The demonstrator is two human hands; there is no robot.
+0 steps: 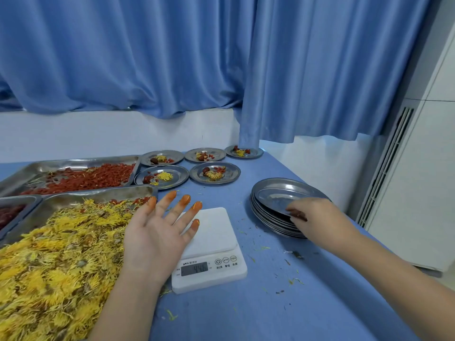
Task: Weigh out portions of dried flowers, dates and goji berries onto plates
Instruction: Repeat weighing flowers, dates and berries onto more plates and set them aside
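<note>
Blue curtains [172, 57] back a blue-covered tabletop [270, 303] set up as a weighing stn. On the left, the rectangular steel tray of yellow dried flowers [103, 194] is nearest. Beyond it is the rectangular steel tray of red goji berries [73, 164], & a steel tray of dark red dates [22, 198] is cut off at the left edge. At far centre are five small round steel plates [234, 177], each filled w/ a bit of every ingredient.

The white digital kitchen scale [209, 249] sits near centre, platform bare, display end toward the person. Its digits are lit but too blurred to read for sure. Right of it & a little farther is the stack of empty round steel plates [273, 195].

The right hand [310, 212] is on that stack, fingers curled over the near rim of the top plate, gripping it; the tips look dark-stained. The left hand [157, 232] is released, fingers spread w/ orange-stained tips, over the far-left corner of the scale's platform. Touching or hovering, can't tell.

Key relation: the scale lies left of & slightly nearer than the stack. So the top plate prob. needs a short carry leftward & a bit nearward, by the right hand, the one on it. The plate is round, so there's no axis to line up; only centring on the platform matters. The left hand overlaps the landing spot & would likely have to clear first.
</note>
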